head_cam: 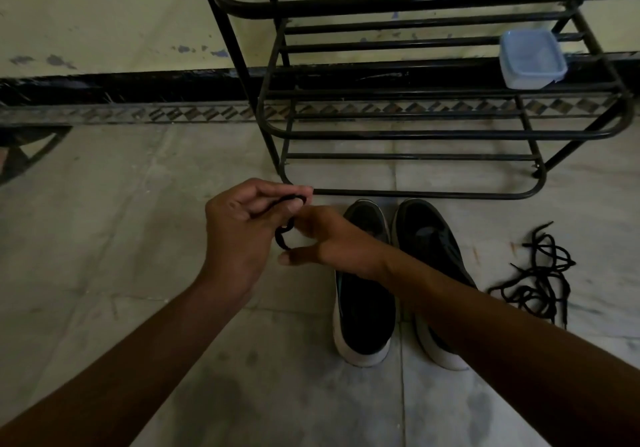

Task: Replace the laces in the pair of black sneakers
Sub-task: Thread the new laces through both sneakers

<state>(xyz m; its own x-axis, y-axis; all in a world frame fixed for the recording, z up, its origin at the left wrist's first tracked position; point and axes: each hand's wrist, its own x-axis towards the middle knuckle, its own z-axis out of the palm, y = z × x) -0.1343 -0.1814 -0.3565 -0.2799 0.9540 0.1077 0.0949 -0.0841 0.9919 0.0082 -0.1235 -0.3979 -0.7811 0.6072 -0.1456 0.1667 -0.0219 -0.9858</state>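
Two black sneakers with white soles stand side by side on the floor, toes toward the rack: the left sneaker (363, 304) and the right sneaker (427, 238). Neither shows a lace. My left hand (242, 228) pinches a short coiled black lace (285, 235) between thumb and fingers, held above the floor left of the shoes. My right hand (329, 238) reaches across the left sneaker and its fingers meet the same lace; its thumb points left below the coil. A tangle of black laces (540, 280) lies on the floor to the right of the shoes.
A black metal shoe rack (415, 127) stands against the wall just beyond the sneakers. A pale blue lidded plastic box (531, 58) sits on its shelf at the right. Tiled floor spreads to the left and front.
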